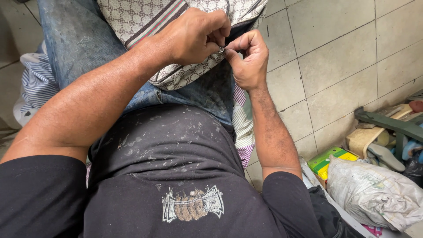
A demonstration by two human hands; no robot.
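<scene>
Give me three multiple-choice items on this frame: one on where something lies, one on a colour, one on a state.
1. Where does the beige patterned fabric bag rest?
A. on the tiled floor
B. across the person's jeans-clad lap
C. on a shelf

2. What colour is the flat box at lower right?
A. green and yellow
B. red
C. black

3. How do the two hands stand?
A. both flat and open
B. one hanging free
C. both pinched together on a small metal piece at the bag's edge

Answers:
1 B, the bag lies over the blue jeans.
2 A, its top shows green with yellow.
3 C, left hand and right hand meet fingertip to fingertip on it.
</scene>
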